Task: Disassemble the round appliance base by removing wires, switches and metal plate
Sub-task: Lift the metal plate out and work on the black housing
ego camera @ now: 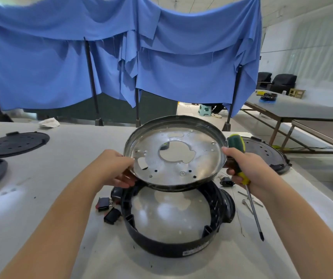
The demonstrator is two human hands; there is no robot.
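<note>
A round silver metal plate (201,158) with a large centre hole is lifted clear above the black ring-shaped appliance base (161,246), tilted toward me. My left hand (117,170) grips the plate's left rim. My right hand (248,170) holds a green and yellow screwdriver (240,156) and touches the plate's right rim with its thumb. The screwdriver's shaft (255,214) points down toward the table. Black rocker switches (109,210) lie loose on the table left of the base. A small black socket part (225,181) lies to its right.
Black round lids lie on the white table: two at the far left (14,143) and one at the right (270,156). Loose screws (248,202) lie near the screwdriver tip. Blue cloth (121,57) hangs behind. Another table (302,111) stands at the right.
</note>
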